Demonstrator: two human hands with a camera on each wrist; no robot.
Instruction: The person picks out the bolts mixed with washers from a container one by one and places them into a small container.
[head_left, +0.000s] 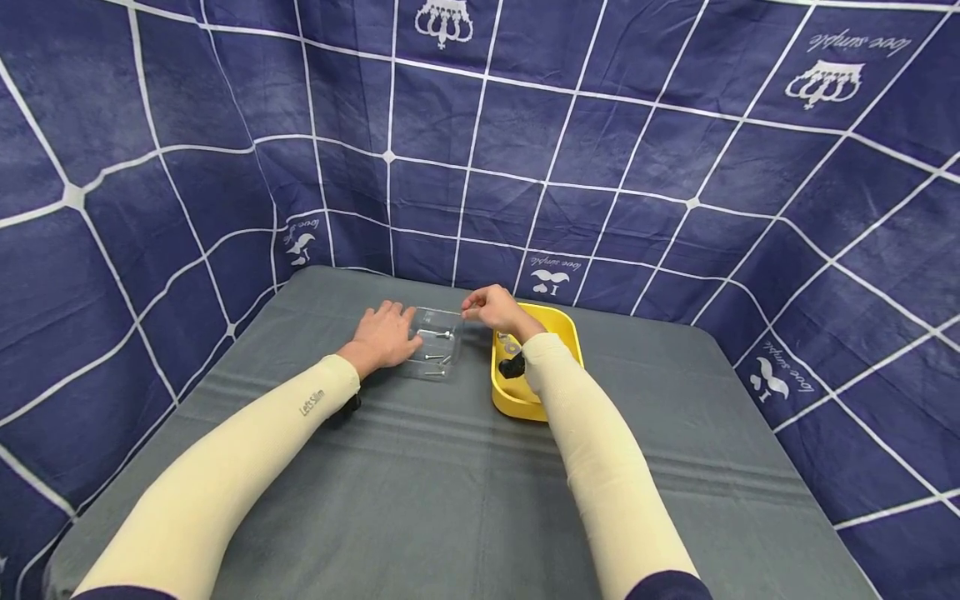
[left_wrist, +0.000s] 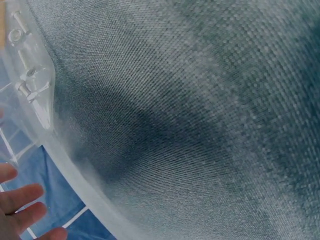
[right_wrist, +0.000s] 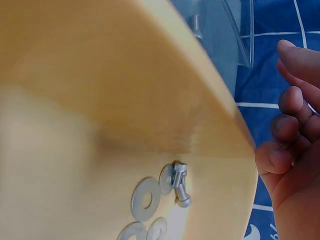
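Mid-frame, the left hand (head_left: pixel 384 337) is lying with loosely spread fingers at the left side of a clear box (head_left: pixel 437 345) of bolts (head_left: pixel 445 335); the right hand (head_left: pixel 497 308), fingers bent, is hovering by its upper-right corner, beside a yellow bin (head_left: pixel 517 407), and I can't tell whether it's pinching anything
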